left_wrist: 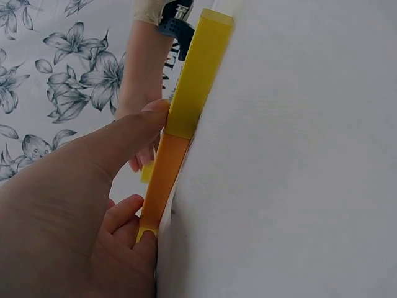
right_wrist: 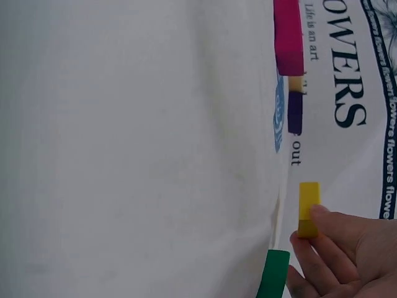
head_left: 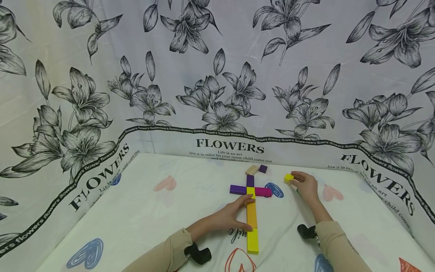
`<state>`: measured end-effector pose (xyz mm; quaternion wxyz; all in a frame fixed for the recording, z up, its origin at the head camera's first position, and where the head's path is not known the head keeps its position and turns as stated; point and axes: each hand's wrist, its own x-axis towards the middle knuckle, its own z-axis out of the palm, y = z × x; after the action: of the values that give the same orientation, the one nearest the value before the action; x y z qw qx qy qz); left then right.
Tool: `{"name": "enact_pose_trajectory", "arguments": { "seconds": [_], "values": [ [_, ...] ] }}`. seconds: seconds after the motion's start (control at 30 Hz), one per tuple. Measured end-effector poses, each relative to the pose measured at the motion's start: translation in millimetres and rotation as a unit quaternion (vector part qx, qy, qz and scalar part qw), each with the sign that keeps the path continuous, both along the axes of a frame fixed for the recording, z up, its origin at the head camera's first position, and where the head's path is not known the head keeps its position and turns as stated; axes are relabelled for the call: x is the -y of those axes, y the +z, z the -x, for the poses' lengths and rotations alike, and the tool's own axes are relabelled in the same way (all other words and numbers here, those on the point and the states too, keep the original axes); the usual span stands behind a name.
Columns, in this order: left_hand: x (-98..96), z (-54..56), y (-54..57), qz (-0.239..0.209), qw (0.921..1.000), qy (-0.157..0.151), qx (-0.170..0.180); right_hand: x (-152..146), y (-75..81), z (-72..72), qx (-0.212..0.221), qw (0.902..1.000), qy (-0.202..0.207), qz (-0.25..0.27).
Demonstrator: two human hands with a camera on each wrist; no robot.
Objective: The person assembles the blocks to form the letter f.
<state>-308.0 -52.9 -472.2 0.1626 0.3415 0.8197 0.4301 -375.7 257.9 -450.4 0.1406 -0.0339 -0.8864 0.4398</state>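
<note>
A cross of coloured blocks lies on the cloth, its stem made of a yellow block (head_left: 253, 243), an orange block (head_left: 252, 216) and a further yellow block at the crossing. My left hand (head_left: 222, 219) rests on this stem, thumb at the lower yellow-orange joint and fingers near the crossing. Purple blocks form the left arm (head_left: 238, 189) and the top (head_left: 250, 180); a magenta block (head_left: 263, 192) forms the right arm. Off to the right, my right hand (head_left: 306, 187) pinches a small yellow block (right_wrist: 308, 205) between thumb and fingers. Below that hand, a green block (right_wrist: 273, 273) shows in the right wrist view.
Behind the cross lie several light wooden pieces (head_left: 252, 169) and a dark purple block (head_left: 263, 169). A white cloth (head_left: 136, 211) printed with hearts covers the table. The floral curtain (head_left: 224, 109) hangs along its back and sides.
</note>
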Motion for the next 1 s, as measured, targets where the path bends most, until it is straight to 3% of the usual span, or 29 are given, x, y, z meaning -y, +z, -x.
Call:
{"name": "enact_pose_trajectory", "arguments": {
  "seconds": [0.3,0.6,1.0],
  "values": [
    [-0.2,0.7,0.0,0.002,1.0,0.0,-0.004,10,-3.7,12.6,0.005,0.9996,0.003,0.029],
    [-0.8,1.0,-0.5,0.004,1.0,0.004,-0.001,21,-7.0,24.3,0.002,0.9998,-0.004,0.021],
    [-1.1,1.1,-0.4,0.002,1.0,0.005,0.006,31,-6.3,30.6,0.017,0.999,0.006,0.04]
  ]
}}
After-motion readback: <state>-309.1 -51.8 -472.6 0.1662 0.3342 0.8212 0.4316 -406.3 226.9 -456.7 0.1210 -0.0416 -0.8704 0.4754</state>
